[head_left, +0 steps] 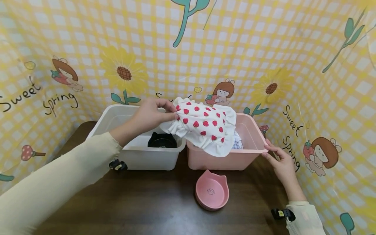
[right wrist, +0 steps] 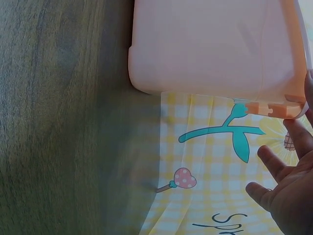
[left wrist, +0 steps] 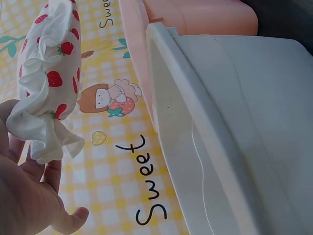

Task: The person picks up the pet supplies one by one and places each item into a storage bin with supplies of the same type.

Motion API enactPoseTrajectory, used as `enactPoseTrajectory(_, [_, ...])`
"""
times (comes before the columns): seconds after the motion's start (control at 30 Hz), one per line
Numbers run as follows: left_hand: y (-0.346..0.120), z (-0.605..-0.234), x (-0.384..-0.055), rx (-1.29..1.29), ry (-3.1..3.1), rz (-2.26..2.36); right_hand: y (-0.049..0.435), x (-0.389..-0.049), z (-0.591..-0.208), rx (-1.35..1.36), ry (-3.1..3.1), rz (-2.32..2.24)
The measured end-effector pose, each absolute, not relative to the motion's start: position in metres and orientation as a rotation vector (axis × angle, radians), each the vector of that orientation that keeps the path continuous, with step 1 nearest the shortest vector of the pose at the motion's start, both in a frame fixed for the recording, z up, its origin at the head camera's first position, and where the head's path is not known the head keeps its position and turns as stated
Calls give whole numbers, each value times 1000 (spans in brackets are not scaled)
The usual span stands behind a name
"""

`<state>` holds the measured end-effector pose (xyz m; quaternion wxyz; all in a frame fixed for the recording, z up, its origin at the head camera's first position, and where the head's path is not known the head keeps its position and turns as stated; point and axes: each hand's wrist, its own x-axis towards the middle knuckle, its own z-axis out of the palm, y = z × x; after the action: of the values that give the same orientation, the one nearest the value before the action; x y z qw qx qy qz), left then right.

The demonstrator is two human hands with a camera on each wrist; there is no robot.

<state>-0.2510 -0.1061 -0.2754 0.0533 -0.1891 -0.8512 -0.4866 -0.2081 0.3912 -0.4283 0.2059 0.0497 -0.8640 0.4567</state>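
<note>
My left hand point(head_left: 148, 115) pinches one end of a white ruffled cloth item point(head_left: 202, 122) printed with red strawberries. It hangs over the pink bin point(head_left: 218, 160) and the near corner of the white bin point(head_left: 149, 160). In the left wrist view, the strawberry cloth point(left wrist: 54, 81) dangles from the left hand point(left wrist: 29, 191) beside the white bin's rim. The right hand point(head_left: 282, 164) holds the pink bin's right front corner by its rim. From the right wrist, that hand point(right wrist: 291, 181) shows fingers above and below the rim.
Inside the white bin sits a black cat-eared bowl point(head_left: 162, 141). A blue checked cloth point(head_left: 238, 142) lies in the pink bin, partly covered from view. On the dark wooden table point(head_left: 141, 202), a pink cat-eared bowl point(head_left: 212, 191) stands in front. Yellow checked fabric point(head_left: 164, 65) hangs behind.
</note>
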Motion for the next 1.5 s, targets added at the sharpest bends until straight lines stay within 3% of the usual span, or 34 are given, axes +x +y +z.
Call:
enactPoseTrajectory(0.7, [-43, -282, -289, -669, -2562, -1463, 398, -202, -432, 49, -2440, 1256])
enactPoseTrajectory(1.5, [11, -305, -319, -583, -2679, -1292, 392, -205, -428, 133, -2431, 1256])
